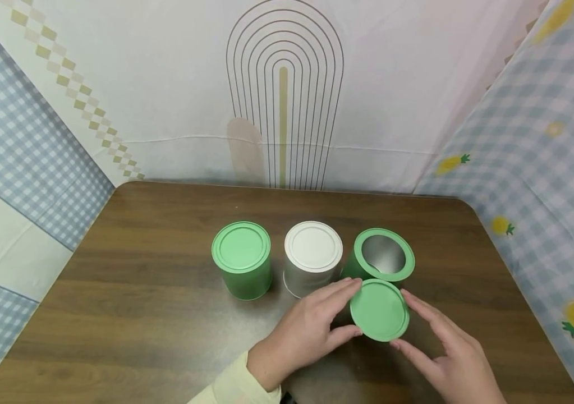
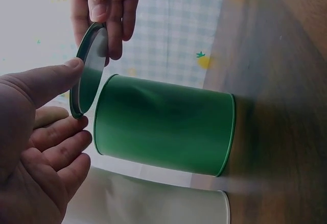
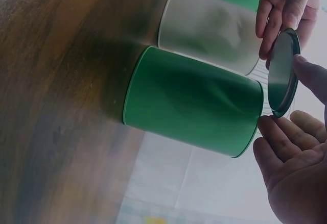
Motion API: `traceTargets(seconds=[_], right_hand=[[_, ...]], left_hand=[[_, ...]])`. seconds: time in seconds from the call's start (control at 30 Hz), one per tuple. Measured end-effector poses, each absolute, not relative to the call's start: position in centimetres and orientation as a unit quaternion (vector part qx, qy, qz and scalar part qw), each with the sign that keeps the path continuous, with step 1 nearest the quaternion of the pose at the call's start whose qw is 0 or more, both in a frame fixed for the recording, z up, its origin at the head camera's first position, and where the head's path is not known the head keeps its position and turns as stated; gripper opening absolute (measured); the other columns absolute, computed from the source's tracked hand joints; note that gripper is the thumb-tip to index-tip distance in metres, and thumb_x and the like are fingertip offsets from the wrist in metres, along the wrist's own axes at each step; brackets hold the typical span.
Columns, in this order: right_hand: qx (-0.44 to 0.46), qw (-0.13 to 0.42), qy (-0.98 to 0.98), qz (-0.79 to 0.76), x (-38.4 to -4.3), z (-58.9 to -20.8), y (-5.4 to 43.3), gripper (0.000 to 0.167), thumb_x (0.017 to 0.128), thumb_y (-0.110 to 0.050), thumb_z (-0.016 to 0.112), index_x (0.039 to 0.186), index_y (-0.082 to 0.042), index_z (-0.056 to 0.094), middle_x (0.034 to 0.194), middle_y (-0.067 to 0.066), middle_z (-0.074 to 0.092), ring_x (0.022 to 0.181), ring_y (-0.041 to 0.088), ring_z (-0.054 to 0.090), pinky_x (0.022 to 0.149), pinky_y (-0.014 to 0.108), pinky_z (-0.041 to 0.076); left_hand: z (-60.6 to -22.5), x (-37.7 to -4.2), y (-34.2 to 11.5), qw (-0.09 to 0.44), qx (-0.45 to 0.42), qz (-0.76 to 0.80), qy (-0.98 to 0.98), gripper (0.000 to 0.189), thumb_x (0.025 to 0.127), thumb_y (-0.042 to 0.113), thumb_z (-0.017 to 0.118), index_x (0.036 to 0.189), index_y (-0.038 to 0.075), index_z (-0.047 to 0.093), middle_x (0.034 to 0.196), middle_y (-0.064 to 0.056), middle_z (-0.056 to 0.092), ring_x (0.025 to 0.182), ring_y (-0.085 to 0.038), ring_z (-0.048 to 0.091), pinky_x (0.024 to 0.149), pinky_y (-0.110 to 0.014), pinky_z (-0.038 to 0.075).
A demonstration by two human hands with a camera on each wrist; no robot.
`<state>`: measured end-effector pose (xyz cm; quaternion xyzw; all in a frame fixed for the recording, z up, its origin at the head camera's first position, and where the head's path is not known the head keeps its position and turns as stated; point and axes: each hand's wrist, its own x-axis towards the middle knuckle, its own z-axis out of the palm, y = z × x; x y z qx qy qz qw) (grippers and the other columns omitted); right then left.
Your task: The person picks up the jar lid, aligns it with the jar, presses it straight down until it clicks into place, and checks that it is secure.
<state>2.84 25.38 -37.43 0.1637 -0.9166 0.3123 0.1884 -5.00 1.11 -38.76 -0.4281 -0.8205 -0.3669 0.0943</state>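
Observation:
A round green lid (image 1: 380,310) is pinched at its edges between both hands, held up in front of an uncovered green can (image 2: 163,124). My left hand (image 1: 312,328) grips the lid's left side with thumb and fingers. On the opposite side, my right hand (image 1: 450,350) pinches the rim between its thumb and fingers. In the head view the can's open top (image 1: 384,255) shows a bare metal inside. Both wrist views show the lid tilted, close by the can's mouth, with the can upright on the table.
A white can (image 1: 313,247) with its lid on stands left of the uncovered can. Farther left is a green can (image 1: 241,248), also lidded. All stand on a brown wooden table (image 1: 130,314), with a patterned cloth (image 1: 175,84) hanging behind and at both sides.

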Motion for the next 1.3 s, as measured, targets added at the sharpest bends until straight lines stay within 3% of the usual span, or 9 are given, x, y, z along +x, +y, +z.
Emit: traceTargets(seconds=[0.27,1.13,1.2,1.3], right_hand=[[0.161,0.19,-0.917,0.312,2.73,-37.18,25.66,0.083,0.068,-0.009,0.091,0.143,-0.006,0.054,0.144,0.004,0.057,0.131,-0.004,0.048,0.102,0.005,0.036],[0.157,0.198,-0.912,0.322,2.71,-36.7,25.68,0.084,0.066,-0.002,0.09,0.143,-0.006,0.055,0.144,0.008,0.057,0.132,-0.001,0.049,0.103,0.007,0.037],[0.16,0.201,-0.91,0.326,2.67,-36.69,25.69,0.081,0.07,-0.007,0.089,0.143,-0.005,0.055,0.143,0.009,0.058,0.132,0.0,0.049,0.103,0.007,0.037],[0.169,0.212,-0.905,0.328,2.58,-36.69,25.69,0.072,0.082,-0.029,0.084,0.142,-0.004,0.055,0.142,0.011,0.058,0.132,0.001,0.05,0.103,0.008,0.037]], left_hand=[[-38.52,-5.12,1.38,0.108,-0.432,-0.371,-0.815,0.067,0.085,0.025,0.082,0.142,0.003,0.054,0.145,-0.006,0.056,0.135,-0.018,0.051,0.111,-0.024,0.04],[-37.94,-5.16,1.72,0.114,-0.426,-0.362,-0.821,0.068,0.086,0.025,0.082,0.143,0.004,0.053,0.146,-0.006,0.055,0.135,-0.018,0.051,0.11,-0.026,0.042],[-37.85,-5.2,1.73,0.113,-0.425,-0.364,-0.821,0.068,0.086,0.025,0.082,0.144,0.004,0.053,0.146,-0.006,0.055,0.135,-0.018,0.051,0.11,-0.027,0.042],[-37.73,-5.24,1.75,0.114,-0.426,-0.363,-0.821,0.068,0.086,0.024,0.081,0.144,0.004,0.053,0.146,-0.006,0.055,0.135,-0.018,0.051,0.11,-0.027,0.042]])
